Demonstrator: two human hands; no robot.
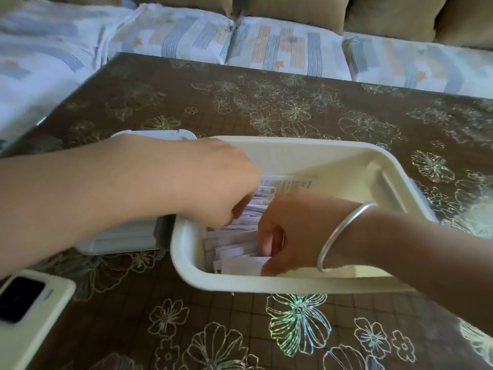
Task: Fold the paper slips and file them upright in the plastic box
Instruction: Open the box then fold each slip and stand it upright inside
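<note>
A cream plastic box stands on the table in front of me. Several folded white paper slips stand packed in a row along its left end. My left hand reaches over the box's left rim, its curled fingers down among the slips at the back of the row. My right hand, a silver bangle on the wrist, is inside the box and pinches a folded slip at the near end of the row. The slips under both hands are hidden.
A white lidded container sits just left of the box, partly under my left forearm. A phone in a pale case lies at the near left. The brown floral tablecloth covers the table; a sofa with patterned cushions lies behind.
</note>
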